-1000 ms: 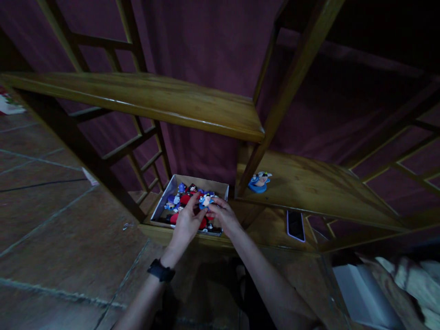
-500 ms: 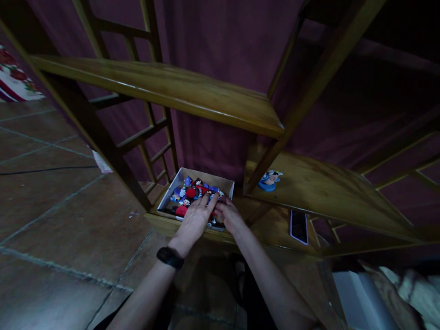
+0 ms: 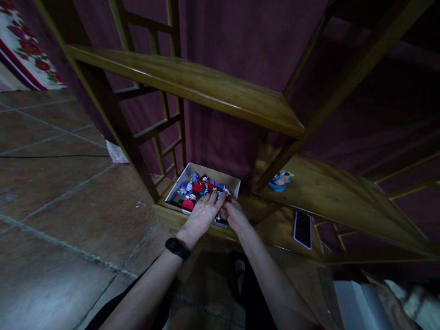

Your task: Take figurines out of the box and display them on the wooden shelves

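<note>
A shallow cardboard box (image 3: 229, 181) sits on the bottom shelf, filled with several small red and blue toy figures (image 3: 196, 188). My left hand (image 3: 202, 213), with a black watch (image 3: 177, 248) on its wrist, lies over the figures with its fingers stretched out flat. My right hand (image 3: 235, 214) is at the box's near right corner, its fingers curled together and touching the left fingertips. What they hold, if anything, is hidden. One blue and white figure (image 3: 280, 180) stands alone on the shelf to the right.
A phone in a purple case (image 3: 303, 225) lies on the low shelf right of the box. The wooden shelf unit (image 3: 192, 85) has upright posts and a slanted brace around the box. Brown tiled floor (image 3: 62, 206) spreads to the left, with a white object (image 3: 354, 302) at the lower right.
Both hands had been holding a blue figure above the box. They have since lowered into the box, and the left fingers have flattened out. The view has shifted left and closer.
</note>
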